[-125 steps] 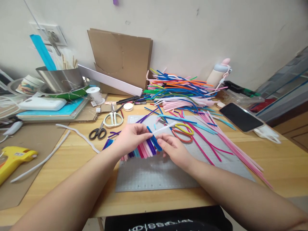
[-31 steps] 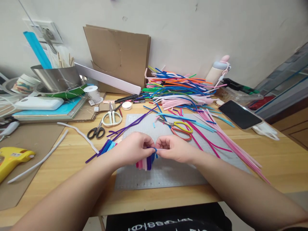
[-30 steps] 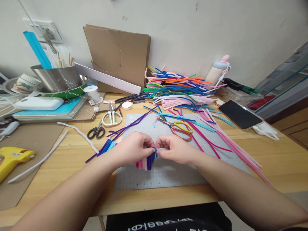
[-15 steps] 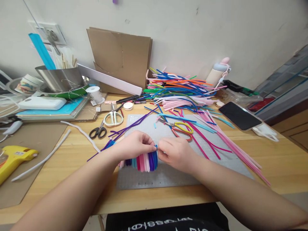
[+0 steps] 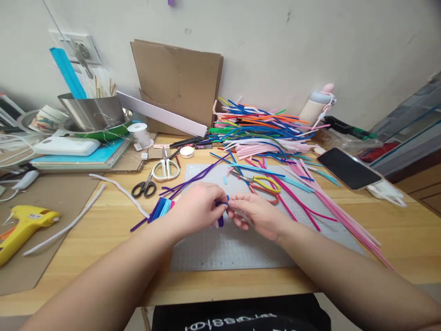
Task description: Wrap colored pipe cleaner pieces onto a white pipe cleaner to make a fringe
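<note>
Over the grey cutting mat, my left hand is closed around a row of folded pipe cleaners in purple, blue, light blue and pink. One end of the row sticks out to the left of the hand; the middle is hidden behind it. At the other end, a blue pipe cleaner tip shows between both hands' fingertips. My right hand pinches there with thumb and forefinger, its other fingers curled below. A pale strip lies along those fingers, too blurred to name.
Yellow-and-red-handled scissors lie beyond my right hand, white-handled scissors and black-handled scissors beyond my left. A heap of pipe cleaners is at the wall. A glue gun lies left, a phone right.
My right hand has turned, so its curled fingers now show from below. The row's hanging loops have lifted and are mostly hidden by my left hand. The view has shifted slightly.
</note>
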`<state>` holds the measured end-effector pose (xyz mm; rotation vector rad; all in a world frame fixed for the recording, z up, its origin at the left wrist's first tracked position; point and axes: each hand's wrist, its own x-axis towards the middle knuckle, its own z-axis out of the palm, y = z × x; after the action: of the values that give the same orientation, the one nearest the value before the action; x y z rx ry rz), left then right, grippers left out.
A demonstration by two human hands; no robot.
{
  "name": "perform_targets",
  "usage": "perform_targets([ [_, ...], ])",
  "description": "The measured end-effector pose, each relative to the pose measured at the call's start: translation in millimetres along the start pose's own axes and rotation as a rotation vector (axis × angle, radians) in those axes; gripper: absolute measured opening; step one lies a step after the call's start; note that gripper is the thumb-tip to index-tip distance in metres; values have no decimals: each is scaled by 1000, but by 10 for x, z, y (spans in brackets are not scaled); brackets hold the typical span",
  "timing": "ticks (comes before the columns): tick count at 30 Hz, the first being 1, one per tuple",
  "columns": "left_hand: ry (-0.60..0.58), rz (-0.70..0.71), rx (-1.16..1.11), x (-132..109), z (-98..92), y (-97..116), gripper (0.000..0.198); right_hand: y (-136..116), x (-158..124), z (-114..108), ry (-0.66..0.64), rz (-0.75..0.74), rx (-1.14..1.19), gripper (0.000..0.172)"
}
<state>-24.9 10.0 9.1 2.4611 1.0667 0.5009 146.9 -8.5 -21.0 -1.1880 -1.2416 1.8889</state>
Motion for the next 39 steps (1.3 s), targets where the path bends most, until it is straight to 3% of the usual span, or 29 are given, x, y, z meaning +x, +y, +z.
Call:
perform_targets([
  [4, 12, -11, -8, 8, 25, -40, 11, 18, 11, -38, -54, 72, 233, 17],
  [8, 16, 14, -4, 19, 26, -56, 10, 17, 11, -63, -61, 87, 266, 16],
  [11, -3, 97, 77, 29, 20, -49, 10, 17, 22, -85, -66, 46, 149, 17],
  [16, -13, 156, 193, 25, 31, -48, 10, 47, 59, -116, 20, -190, -189, 13],
  [20, -7, 162, 207, 23, 33, -50, 11, 66, 68, -110, 33, -230, -219, 11],
  [26, -1, -10, -35, 25, 30, -40, 11, 42, 27, -64, 96, -324, -269, 5],
  [32, -107, -263, -347, -3, 24, -33, 18, 11, -22, -65, 132, -451, -508, 7],
  [39, -85, -309, -454, 21, 19, -99, 19, -33, 13, -86, 84, -374, -227, 6],
])
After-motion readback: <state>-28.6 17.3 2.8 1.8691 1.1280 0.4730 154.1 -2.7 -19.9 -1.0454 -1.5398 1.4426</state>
